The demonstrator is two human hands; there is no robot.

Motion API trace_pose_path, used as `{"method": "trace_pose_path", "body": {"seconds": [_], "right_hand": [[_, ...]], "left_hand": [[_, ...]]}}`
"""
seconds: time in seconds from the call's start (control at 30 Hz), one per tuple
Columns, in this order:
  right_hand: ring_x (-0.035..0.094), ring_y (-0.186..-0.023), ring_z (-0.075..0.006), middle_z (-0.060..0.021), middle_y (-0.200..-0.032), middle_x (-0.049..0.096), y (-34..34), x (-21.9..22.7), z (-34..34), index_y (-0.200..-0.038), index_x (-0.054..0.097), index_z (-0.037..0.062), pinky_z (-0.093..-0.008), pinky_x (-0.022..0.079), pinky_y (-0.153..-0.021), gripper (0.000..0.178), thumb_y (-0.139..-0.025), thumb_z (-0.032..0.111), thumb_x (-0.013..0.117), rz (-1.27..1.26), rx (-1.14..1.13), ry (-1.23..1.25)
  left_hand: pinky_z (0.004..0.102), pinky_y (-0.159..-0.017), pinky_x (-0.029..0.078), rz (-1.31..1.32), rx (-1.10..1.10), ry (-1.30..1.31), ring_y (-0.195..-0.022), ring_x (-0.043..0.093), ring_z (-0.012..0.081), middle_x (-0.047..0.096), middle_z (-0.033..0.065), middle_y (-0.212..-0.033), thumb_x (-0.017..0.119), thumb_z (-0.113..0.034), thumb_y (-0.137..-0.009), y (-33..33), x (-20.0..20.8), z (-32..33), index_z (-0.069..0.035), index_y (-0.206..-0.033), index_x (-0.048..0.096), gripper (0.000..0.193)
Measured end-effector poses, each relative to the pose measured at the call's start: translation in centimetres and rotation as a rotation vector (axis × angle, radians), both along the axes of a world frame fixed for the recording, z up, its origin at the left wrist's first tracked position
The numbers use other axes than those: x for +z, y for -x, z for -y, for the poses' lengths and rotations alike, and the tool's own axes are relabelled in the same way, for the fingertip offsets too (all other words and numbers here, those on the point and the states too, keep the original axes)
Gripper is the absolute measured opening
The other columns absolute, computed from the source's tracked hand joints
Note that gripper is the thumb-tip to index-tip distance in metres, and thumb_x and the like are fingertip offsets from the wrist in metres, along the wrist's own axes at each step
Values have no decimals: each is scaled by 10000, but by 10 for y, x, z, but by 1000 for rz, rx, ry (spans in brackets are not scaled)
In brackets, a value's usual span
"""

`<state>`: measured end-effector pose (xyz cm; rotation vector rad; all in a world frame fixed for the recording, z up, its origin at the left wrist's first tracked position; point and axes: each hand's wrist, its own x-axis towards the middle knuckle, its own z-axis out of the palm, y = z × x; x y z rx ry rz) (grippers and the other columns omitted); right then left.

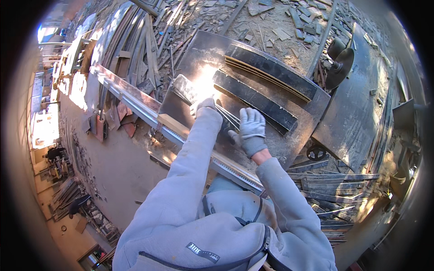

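Observation:
My left hand [204, 105], in a grey work glove, reaches over a sloping dark tabletop [298, 140]. Its fingers curl down around a small stack of dark board strips [184, 86], whose pale edges show between my two hands. Glare hides part of that grip. My right hand [251, 131], gloved too, lies flat by the right end of these strips, fingers stretched out and thumb apart. Whether its palm touches them I cannot tell. Just beyond lies another dark board strip [257, 100], and farther back a stack of black-faced strips [271, 72] with tan edges.
A metal rail [151, 116] with a light edge runs along the table's near side. Right of the table, a round dark disc blade [340, 68] stands beside a second dark panel [357, 104]. Wood offcuts [303, 20] litter the ground beyond; long slats [334, 189] pile up at the right.

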<state>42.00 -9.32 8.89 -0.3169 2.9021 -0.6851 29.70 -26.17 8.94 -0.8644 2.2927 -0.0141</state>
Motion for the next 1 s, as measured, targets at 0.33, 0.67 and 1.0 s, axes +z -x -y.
{"method": "trace_pose_path", "body": {"seconds": [0.33, 0.67, 1.0], "right_hand": [[629, -1155, -365, -189, -1216, 631, 27, -4, -137, -1243, 635, 14, -473, 562, -1007, 699, -735, 401, 920, 470, -82, -435], [746, -1098, -301, -230, -1174, 760, -159, 60, -209, -1331, 671, -41, -403, 579, -977, 910, -722, 580, 939, 861, -271, 489], [671, -1139, -350, -154, -1226, 638, -273, 38, -244, -1332, 597, 62, -472, 545, -1001, 862, -713, 546, 949, 431, -419, 337]], "left_hand": [[313, -980, 555, -39, -167, 101, -1180, 672, 183, 709, 117, -1312, 857, -428, -850, 50, -35, 35, -137, -1325, 686, 582], [343, -887, 588, -718, 641, -1176, -1043, 648, 241, 633, 134, -1218, 948, -556, -788, -99, 47, -126, 48, -1498, 427, 1068], [321, -915, 590, -592, 153, -1750, -1029, 720, 158, 731, 73, -1135, 722, 40, -958, -204, 133, -281, -12, -1329, 619, 389]]}}
